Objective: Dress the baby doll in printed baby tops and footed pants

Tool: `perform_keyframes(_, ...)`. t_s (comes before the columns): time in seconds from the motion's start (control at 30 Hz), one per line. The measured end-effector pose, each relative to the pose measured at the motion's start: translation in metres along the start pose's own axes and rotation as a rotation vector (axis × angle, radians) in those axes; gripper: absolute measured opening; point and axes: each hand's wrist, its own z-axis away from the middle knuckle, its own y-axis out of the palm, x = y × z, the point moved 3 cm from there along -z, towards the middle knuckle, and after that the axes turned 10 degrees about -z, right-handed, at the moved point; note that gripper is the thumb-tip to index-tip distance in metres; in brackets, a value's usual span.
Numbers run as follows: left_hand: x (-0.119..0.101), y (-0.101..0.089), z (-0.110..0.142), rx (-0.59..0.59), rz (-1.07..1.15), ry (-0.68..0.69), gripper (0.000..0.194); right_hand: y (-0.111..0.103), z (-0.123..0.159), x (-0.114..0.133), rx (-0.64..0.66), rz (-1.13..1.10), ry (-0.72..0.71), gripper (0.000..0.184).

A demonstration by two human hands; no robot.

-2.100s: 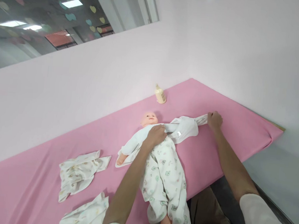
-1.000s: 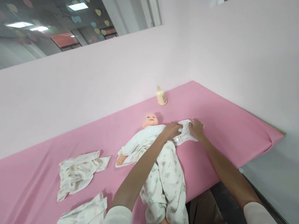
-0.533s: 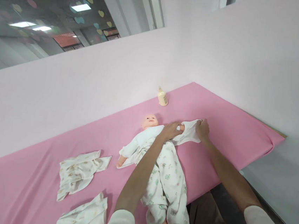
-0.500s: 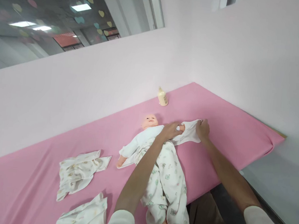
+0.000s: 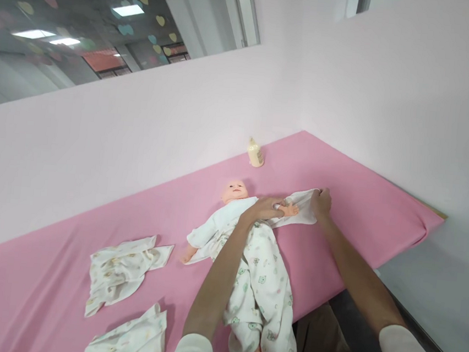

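A baby doll [image 5: 235,190] lies on its back on the pink-covered table [image 5: 365,194], dressed in printed white trousers [image 5: 260,289] and a white top. My left hand [image 5: 262,207] is closed around the doll's bare arm, whose small hand [image 5: 290,208] pokes out. My right hand [image 5: 321,202] pinches the end of the white sleeve [image 5: 304,207], pulled out to the right of the doll.
A cream bottle [image 5: 255,153] stands by the wall behind the doll. Two crumpled printed garments lie to the left, one [image 5: 121,267] further back and one [image 5: 129,343] at the near edge. White walls close the table's far side and right corner.
My right hand has drawn the sleeve outward to the right, and the doll's hand now shows out of the cloth. My left hand stays at the doll's shoulder and arm.
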Motion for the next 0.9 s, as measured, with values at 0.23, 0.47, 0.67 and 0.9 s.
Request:
perform_keyframes(0.23,0.004,0.001,-0.006,-0.199,0.063,0.055,0.041,0.009,0.008,-0.001,0.038,0.153,-0.068,0.019)
perform_keyframes(0.47,0.009,0.015,-0.019,-0.249,-0.150,0.028,0.042,0.011,0.019,0.011,-0.079,0.193,-0.272,0.033)
perform_keyframes(0.67,0.005,0.019,-0.019,-0.292,-0.254,0.011,0.044,0.017,0.040,0.025,-0.092,0.249,-0.601,0.027)
perform_keyframes(0.9,0.027,0.003,0.097,-0.815,-0.009,-0.175,0.027,0.040,0.090,0.037,0.417,0.030,-0.656,0.024)
